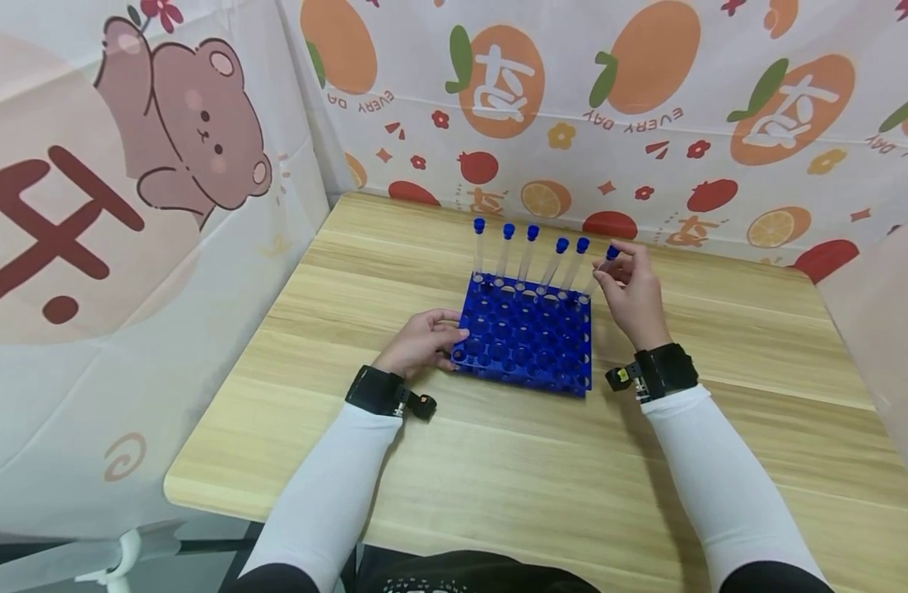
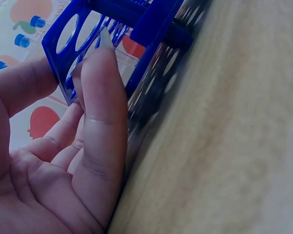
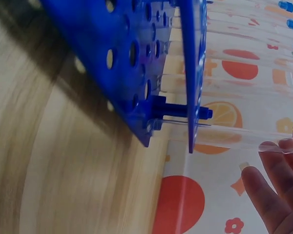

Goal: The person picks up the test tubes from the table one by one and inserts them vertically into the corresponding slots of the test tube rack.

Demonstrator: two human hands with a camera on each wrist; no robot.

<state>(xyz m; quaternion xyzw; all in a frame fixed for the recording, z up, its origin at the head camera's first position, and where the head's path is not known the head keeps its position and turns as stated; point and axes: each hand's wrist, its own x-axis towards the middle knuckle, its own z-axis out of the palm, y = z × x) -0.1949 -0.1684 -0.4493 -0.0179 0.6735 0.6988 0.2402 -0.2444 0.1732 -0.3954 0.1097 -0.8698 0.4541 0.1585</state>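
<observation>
A blue test tube rack (image 1: pixel 523 350) with rows of round holes stands on the table. Several clear test tubes with blue caps (image 1: pixel 533 234) stand along its far row, some leaning. My left hand (image 1: pixel 422 339) grips the rack's left side near the front corner; the left wrist view shows finger and thumb about the rack's end (image 2: pixel 67 36). At the far right corner, my right hand (image 1: pixel 637 296) pinches the last test tube (image 3: pixel 229 135) just under its cap (image 1: pixel 612 252). That tube's lower end is down in the rack's corner hole.
The wooden table (image 1: pixel 483 469) reaches to a fruit-print cloth (image 1: pixel 572 165) hanging behind it. Another cloth with a bear print (image 1: pixel 202 123) hangs at the left. Each wrist carries a black strap with a small camera (image 1: pixel 422 406).
</observation>
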